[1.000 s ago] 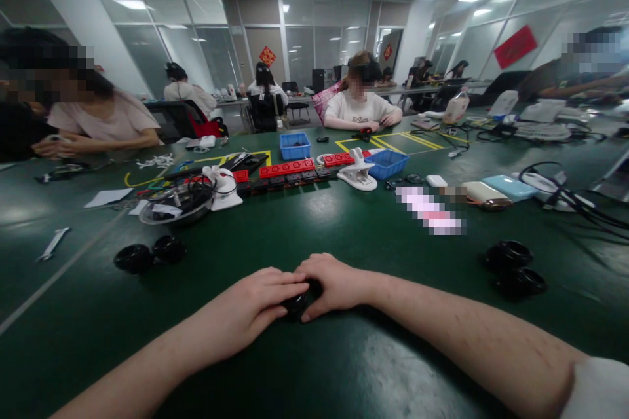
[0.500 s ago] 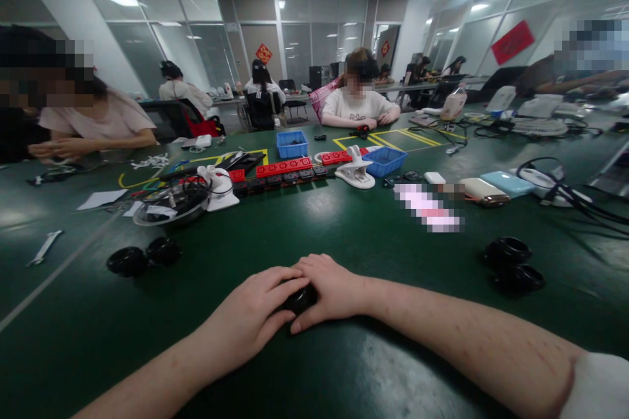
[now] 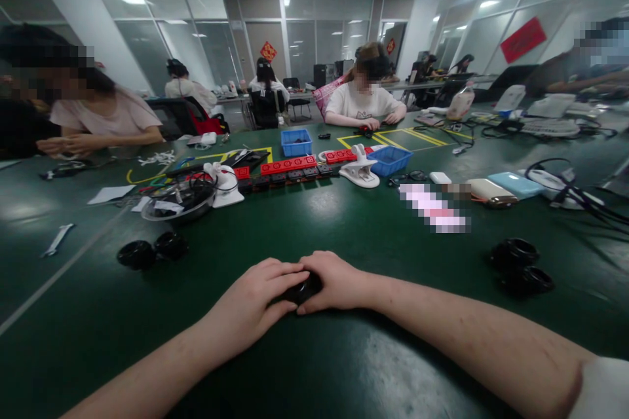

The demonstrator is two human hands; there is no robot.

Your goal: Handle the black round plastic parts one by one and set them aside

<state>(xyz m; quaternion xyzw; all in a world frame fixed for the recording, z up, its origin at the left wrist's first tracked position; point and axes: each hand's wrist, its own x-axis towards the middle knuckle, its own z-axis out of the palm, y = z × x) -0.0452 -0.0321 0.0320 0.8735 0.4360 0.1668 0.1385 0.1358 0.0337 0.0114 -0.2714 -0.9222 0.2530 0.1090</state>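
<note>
My left hand (image 3: 260, 291) and my right hand (image 3: 331, 281) close around one glossy black rounded part (image 3: 305, 288) low over the green table (image 3: 206, 366). Thumbs meet at its near side, and the fingers wrap its far side, covering most of it. Its exact kind cannot be made out. Off to the left lie two black ring-shaped parts, one (image 3: 136, 254) beside the other (image 3: 170, 245). On the right are two more hollow black parts, the rear one (image 3: 514, 253) touching or almost touching the front one (image 3: 528, 280).
A wrench (image 3: 59, 239) lies at the left. Beyond my hands are a clear bowl of cables (image 3: 181, 213), a white clip stand (image 3: 360, 170), red socket strips (image 3: 288, 165) and blue bins (image 3: 296, 143). A power bank (image 3: 491, 192) lies right. Co-workers sit around the table.
Both hands have shifted slightly up the picture with the black part, which appears turned a little between them. The whole view has moved slightly, so the surroundings sit further right.
</note>
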